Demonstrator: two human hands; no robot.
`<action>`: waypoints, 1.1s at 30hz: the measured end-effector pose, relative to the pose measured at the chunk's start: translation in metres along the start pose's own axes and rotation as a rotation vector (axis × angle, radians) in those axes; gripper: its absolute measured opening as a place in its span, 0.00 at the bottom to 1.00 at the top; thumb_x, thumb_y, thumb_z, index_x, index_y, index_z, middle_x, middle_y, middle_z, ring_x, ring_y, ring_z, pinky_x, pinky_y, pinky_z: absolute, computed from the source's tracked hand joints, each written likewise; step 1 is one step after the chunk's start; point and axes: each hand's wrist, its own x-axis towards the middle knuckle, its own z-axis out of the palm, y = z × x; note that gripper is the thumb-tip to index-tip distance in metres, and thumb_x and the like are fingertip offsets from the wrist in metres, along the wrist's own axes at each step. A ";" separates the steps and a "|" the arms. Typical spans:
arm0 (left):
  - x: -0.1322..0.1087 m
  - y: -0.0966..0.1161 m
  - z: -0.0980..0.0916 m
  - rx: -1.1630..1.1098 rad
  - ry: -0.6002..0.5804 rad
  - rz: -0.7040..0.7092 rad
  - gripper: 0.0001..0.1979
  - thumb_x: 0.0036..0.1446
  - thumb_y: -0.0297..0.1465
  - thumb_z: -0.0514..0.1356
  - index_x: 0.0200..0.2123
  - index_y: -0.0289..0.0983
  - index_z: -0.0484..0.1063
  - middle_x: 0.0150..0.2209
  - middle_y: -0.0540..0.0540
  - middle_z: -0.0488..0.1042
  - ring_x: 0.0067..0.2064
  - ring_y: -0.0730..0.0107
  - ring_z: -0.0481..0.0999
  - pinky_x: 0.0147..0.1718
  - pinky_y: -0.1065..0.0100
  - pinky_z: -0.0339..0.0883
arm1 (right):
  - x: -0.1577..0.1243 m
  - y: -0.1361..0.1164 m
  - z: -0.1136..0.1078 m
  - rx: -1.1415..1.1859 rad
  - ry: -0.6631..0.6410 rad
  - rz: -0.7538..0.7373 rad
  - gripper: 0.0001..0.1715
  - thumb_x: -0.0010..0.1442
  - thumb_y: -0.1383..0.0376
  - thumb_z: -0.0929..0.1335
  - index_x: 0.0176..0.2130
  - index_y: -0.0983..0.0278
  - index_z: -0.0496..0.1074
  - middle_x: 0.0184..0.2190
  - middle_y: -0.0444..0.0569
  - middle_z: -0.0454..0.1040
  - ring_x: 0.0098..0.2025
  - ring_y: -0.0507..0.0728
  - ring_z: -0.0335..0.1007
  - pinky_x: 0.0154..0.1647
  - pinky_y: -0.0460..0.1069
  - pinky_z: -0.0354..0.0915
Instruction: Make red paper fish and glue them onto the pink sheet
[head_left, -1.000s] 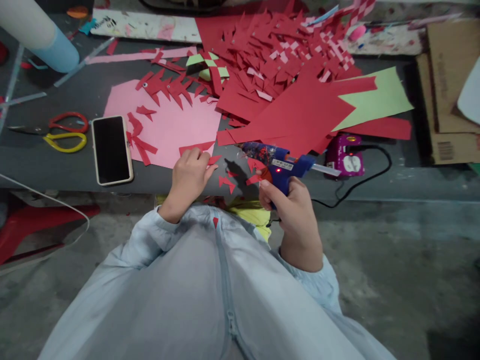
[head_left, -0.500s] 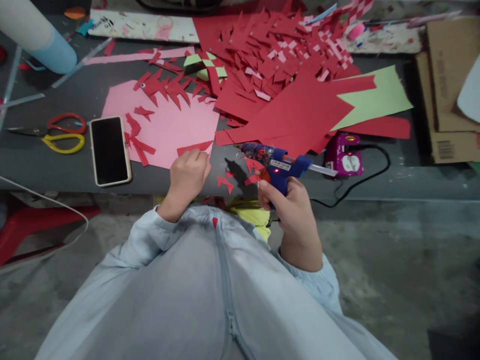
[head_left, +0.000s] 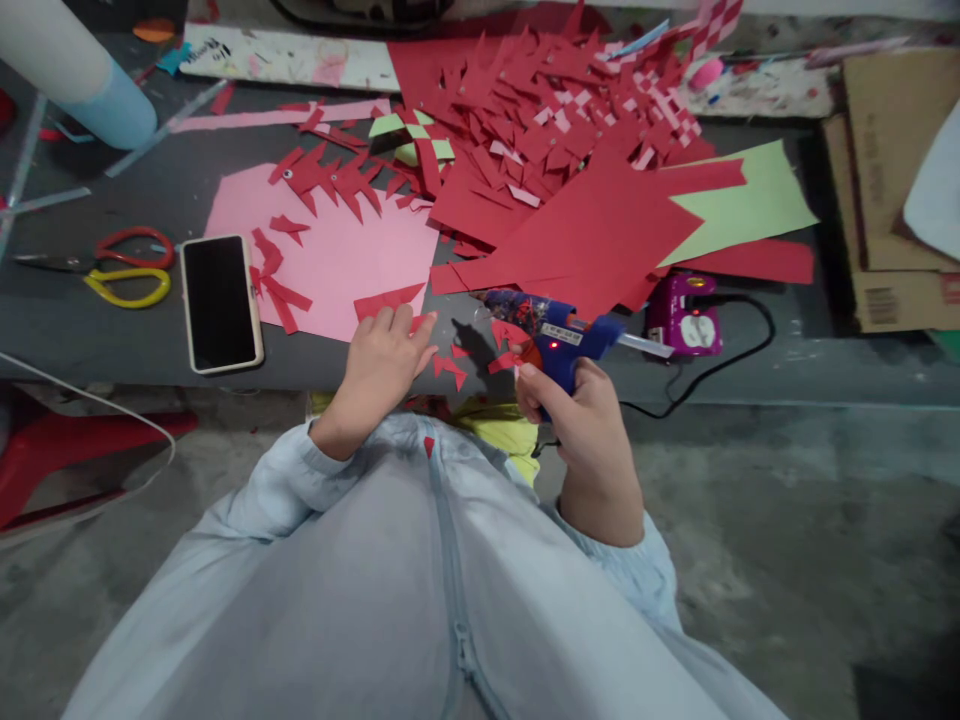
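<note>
My right hand (head_left: 581, 400) is wrapped round the handle of a blue hot glue gun (head_left: 559, 335). Its nozzle points left, a red light glows on its side, and a glue stick sticks out of the back. My left hand (head_left: 386, 362) lies with fingers stretched out at the lower right corner of a pink paper sheet (head_left: 352, 250). Its fingers touch or cover part of a red paper piece (head_left: 386, 300). Small red paper scraps (head_left: 450, 370) lie between the two hands. Red paper fish (head_left: 322, 180) with a stuck-on eye rest on the pink sheet.
A phone (head_left: 221, 305) and scissors (head_left: 131, 270) lie at the left, below a bottle (head_left: 112, 100). A heap of red cut-paper pieces (head_left: 540, 110) fills the back. At right are a purple box (head_left: 682, 318) with a black cable and folded cardboard (head_left: 900, 170).
My left hand has gone from curled fingers to spread ones, laid flatter over the red paper piece. My right hand keeps the glue gun in nearly the same place.
</note>
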 end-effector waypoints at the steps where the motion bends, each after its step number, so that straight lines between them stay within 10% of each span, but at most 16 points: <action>1: -0.001 0.001 -0.001 0.004 -0.013 0.012 0.25 0.69 0.38 0.49 0.65 0.36 0.62 0.50 0.33 0.72 0.51 0.49 0.72 0.43 0.56 0.64 | 0.000 0.001 0.000 -0.002 0.000 0.003 0.26 0.59 0.52 0.71 0.20 0.59 0.60 0.15 0.40 0.62 0.17 0.49 0.56 0.19 0.48 0.54; 7: -0.004 0.004 -0.004 0.026 -0.067 0.050 0.30 0.66 0.43 0.55 0.68 0.46 0.56 0.55 0.35 0.69 0.53 0.49 0.70 0.47 0.55 0.63 | -0.001 0.000 -0.002 -0.016 0.007 -0.007 0.26 0.61 0.54 0.70 0.19 0.60 0.60 0.14 0.40 0.62 0.17 0.49 0.56 0.20 0.48 0.53; 12: -0.001 0.007 -0.009 0.016 -0.073 -0.004 0.32 0.68 0.43 0.51 0.68 0.30 0.56 0.53 0.30 0.70 0.53 0.48 0.69 0.46 0.56 0.63 | -0.002 -0.004 -0.006 -0.005 0.048 -0.002 0.23 0.60 0.54 0.71 0.21 0.60 0.60 0.15 0.38 0.61 0.17 0.48 0.56 0.19 0.47 0.53; 18: 0.004 0.007 -0.011 0.001 -0.077 0.009 0.31 0.67 0.44 0.54 0.68 0.40 0.57 0.55 0.33 0.71 0.54 0.48 0.70 0.46 0.56 0.64 | -0.001 -0.003 -0.007 0.010 0.046 -0.008 0.23 0.60 0.55 0.70 0.21 0.60 0.60 0.15 0.39 0.62 0.17 0.48 0.56 0.19 0.47 0.53; 26: 0.029 0.002 -0.003 0.007 -0.042 -0.161 0.30 0.69 0.41 0.52 0.66 0.25 0.57 0.49 0.31 0.75 0.49 0.54 0.75 0.41 0.63 0.66 | -0.002 -0.002 -0.010 0.016 0.047 0.015 0.24 0.60 0.54 0.71 0.21 0.59 0.60 0.15 0.40 0.61 0.18 0.49 0.56 0.19 0.48 0.53; 33: 0.029 -0.002 -0.001 0.032 -0.056 -0.076 0.31 0.68 0.42 0.52 0.69 0.36 0.54 0.49 0.35 0.74 0.48 0.55 0.75 0.41 0.62 0.66 | -0.002 -0.005 -0.009 0.035 0.071 0.024 0.24 0.58 0.53 0.72 0.21 0.60 0.61 0.15 0.39 0.61 0.17 0.49 0.55 0.18 0.48 0.52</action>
